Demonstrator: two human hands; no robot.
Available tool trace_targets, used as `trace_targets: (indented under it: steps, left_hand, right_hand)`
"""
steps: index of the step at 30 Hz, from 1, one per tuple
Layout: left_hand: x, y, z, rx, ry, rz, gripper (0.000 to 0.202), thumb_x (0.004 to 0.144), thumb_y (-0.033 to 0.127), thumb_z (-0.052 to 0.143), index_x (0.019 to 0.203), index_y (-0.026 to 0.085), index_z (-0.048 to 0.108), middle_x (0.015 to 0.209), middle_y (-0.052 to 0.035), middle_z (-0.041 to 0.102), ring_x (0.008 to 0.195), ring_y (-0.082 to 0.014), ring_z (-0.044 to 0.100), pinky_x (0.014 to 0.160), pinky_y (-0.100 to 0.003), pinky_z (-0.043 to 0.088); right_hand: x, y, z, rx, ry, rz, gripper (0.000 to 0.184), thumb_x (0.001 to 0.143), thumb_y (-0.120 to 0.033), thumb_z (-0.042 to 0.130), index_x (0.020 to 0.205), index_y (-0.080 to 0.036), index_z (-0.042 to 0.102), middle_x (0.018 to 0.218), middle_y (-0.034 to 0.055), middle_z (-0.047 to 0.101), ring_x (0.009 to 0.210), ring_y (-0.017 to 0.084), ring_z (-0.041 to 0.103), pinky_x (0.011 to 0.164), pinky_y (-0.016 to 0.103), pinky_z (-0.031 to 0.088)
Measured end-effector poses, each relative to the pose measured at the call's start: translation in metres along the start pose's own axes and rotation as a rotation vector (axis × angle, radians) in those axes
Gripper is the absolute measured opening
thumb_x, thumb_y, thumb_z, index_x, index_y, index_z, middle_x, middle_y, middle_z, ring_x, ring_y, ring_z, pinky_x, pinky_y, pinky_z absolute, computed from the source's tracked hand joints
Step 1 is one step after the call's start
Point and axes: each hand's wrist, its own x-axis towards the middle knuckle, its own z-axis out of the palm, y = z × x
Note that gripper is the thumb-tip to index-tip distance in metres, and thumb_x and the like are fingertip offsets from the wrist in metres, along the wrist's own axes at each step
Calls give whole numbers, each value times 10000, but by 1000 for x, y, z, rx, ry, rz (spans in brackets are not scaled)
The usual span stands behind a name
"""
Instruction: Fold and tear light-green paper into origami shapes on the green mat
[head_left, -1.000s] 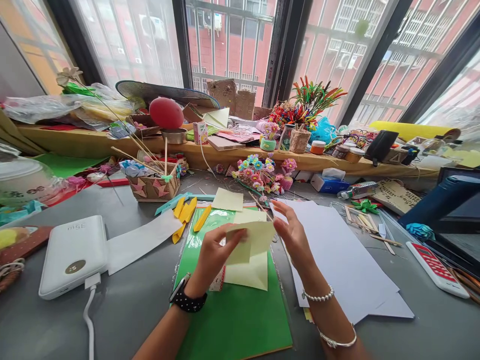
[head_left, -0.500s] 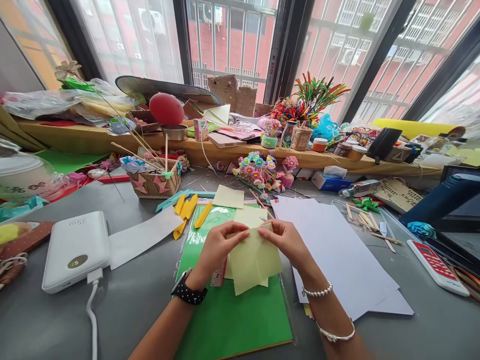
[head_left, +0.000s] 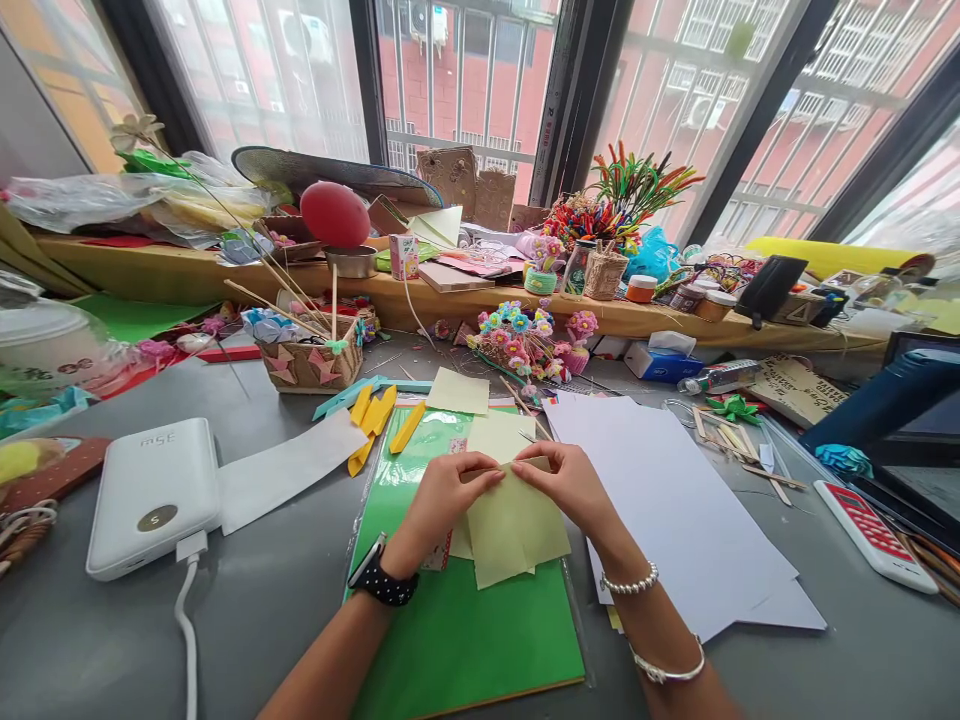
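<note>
A pale yellow paper sheet (head_left: 517, 535) with a crease down its middle is pinched at its top edge by both hands. My left hand (head_left: 454, 492) grips it between thumb and fingers. On the other side of the crease, my right hand (head_left: 564, 485) does the same, fingertips almost touching the left's. Beneath lies a green paper pack (head_left: 472, 640) in clear plastic. More pale yellow paper (head_left: 495, 432) shows behind the hands, and another yellow square (head_left: 459, 391) rests farther back. A patterned red-and-white strip (head_left: 439, 553) is partly hidden under the left hand.
Folded yellow paper pieces (head_left: 407, 428) lie left of the hands, beside a white paper strip (head_left: 296, 470) and a white power bank (head_left: 154, 500) with a cable. White sheets (head_left: 675, 520) spread to the right. A cardboard basket (head_left: 311, 360) and crocheted flowers (head_left: 517, 335) stand behind.
Both hands have shifted slightly right and down with the yellow paper. The sheet's right part now spreads more to the right. Both hands keep their pinch.
</note>
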Motion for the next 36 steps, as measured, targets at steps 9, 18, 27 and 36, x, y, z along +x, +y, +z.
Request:
trace_targets:
  steps: [9,18,27,36]
  left_hand:
    - [0,-1,2,2,42,48,188,747,277,476,797,203,642,820,-9,672,756,-163,585,679,-239,425]
    - [-1,-4,3,83,39,86,158,750,274,488,761,194,624,779,-8,667,738,-157,590,673,-241,424]
    - [0,-6,6,106,78,128,166,761,252,485,792,215,643,815,3,676,756,-155,594,699,-247,417]
    - [-3,-4,7,201,141,152,167,761,283,483,755,217,636,758,1,676,703,-161,596,647,-247,414]
  right_hand:
    - [-1,-5,0,-39,-5,-42,159,684,-282,541,671,-173,656,681,31,657,639,158,572,549,231,406]
    - [1,-3,2,-60,-58,-15,163,692,-264,521,673,-185,662,704,32,665,675,178,584,604,259,412]
    - [2,-3,5,-71,-46,-25,170,712,-268,511,671,-185,653,716,29,660,698,180,583,641,265,404]
    - [3,-3,7,-21,-29,-40,152,703,-261,528,649,-182,646,684,27,653,683,170,575,635,253,404]
